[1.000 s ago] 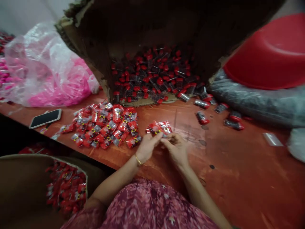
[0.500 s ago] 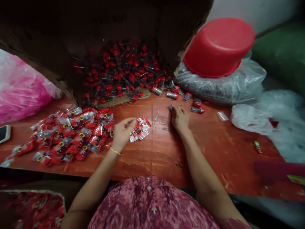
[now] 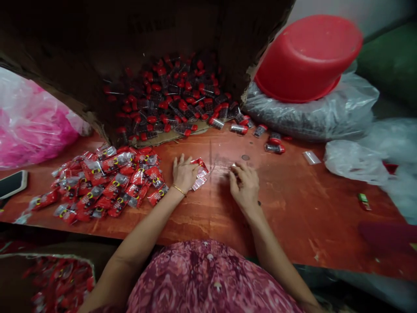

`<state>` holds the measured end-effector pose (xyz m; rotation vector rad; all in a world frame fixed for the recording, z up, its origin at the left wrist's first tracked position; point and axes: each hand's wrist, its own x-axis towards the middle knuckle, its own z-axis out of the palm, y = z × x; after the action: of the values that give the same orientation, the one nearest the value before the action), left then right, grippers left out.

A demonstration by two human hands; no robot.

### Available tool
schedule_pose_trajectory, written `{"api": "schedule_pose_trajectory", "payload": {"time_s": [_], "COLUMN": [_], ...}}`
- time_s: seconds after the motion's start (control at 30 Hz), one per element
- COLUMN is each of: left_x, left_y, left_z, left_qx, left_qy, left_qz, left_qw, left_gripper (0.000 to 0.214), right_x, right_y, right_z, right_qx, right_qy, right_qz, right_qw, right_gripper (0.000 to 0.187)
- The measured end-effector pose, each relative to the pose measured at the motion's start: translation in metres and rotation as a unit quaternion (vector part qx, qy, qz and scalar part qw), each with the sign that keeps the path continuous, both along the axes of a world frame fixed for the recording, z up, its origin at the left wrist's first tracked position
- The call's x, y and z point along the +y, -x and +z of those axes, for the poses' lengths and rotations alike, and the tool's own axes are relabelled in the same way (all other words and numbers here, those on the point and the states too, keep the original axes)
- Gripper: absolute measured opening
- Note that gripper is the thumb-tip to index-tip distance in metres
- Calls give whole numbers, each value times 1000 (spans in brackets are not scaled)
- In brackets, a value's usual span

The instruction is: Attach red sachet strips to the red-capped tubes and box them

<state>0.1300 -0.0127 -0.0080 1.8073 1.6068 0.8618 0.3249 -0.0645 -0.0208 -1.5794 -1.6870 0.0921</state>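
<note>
My left hand (image 3: 184, 172) lies palm down on a small stack of red sachets (image 3: 200, 171) on the red-brown table (image 3: 293, 200), its fingers spread over them. My right hand (image 3: 243, 184) sits a little to the right with fingers curled round a small item I cannot make out. To the left lies a heap of filled red packets (image 3: 107, 182). Behind stands a torn cardboard box (image 3: 156, 52) spilling several small red-capped vials (image 3: 176, 100).
A few loose vials (image 3: 273, 145) lie right of the box. An upturned red basin (image 3: 306, 56) rests on a grey plastic bag (image 3: 309, 115). Pink-filled bag (image 3: 35, 126) and phone (image 3: 12, 183) at left; clear bags (image 3: 355, 161) at right; a box of packets (image 3: 55, 282) below left.
My right hand has drawn back from the loose vials toward the middle. My left hand has lowered flat onto the sachet stack. The view has shifted right since one second ago.
</note>
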Motion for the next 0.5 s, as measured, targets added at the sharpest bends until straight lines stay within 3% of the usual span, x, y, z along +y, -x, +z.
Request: {"api": "schedule_pose_trajectory", "payload": {"time_s": [0.1, 0.2, 0.3, 0.4, 0.5], "left_x": [-8, -19, -29, -36, -41], "left_y": [5, 5, 2, -2, -8], "left_z": [11, 25, 35, 39, 42], "left_qx": [-60, -90, -124, -193, -326], "left_qy": [-15, -32, -43, 3, 163], "left_qz": [38, 51, 51, 84, 69], "left_qw": [997, 994, 990, 978, 929], "left_gripper": [10, 12, 17, 30, 33], "right_x": [3, 10, 17, 18, 12], "right_y": [31, 59, 75, 77, 73], "right_z": [13, 16, 16, 18, 21], "right_qx": [140, 336, 451, 455, 419], "right_qy": [61, 153, 170, 138, 99], "right_qz": [45, 95, 133, 92, 43], "right_qw": [987, 925, 866, 875, 901], "right_gripper": [25, 33, 29, 28, 35]}}
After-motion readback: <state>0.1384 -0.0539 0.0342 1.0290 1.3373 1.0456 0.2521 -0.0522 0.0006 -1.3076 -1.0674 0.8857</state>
